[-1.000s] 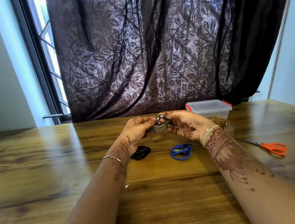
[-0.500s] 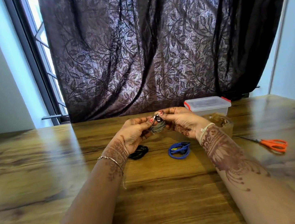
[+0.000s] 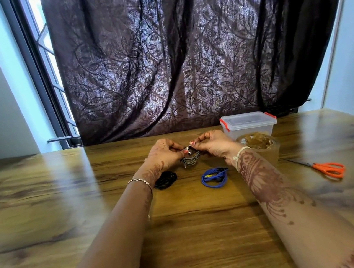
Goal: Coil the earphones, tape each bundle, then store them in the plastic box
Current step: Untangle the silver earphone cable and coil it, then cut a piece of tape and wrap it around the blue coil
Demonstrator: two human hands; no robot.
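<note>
both hands (image 3: 193,151) pinch the grey earphone coil (image 3: 190,159) (fingers curled).

Three coiled earphone bundles are in view: one grey bundle (image 3: 190,159) held between two hands, the left hand (image 3: 163,156) and the right hand (image 3: 215,145), plus one black bundle (image 3: 165,180) and one blue bundle (image 3: 214,177) lying on the single counter (image 3: 68,206). There is one lidded plastic box (image 3: 248,125), one roll of brown tape (image 3: 261,144) and one pair of orange-handled scissors (image 3: 326,168).
</note>
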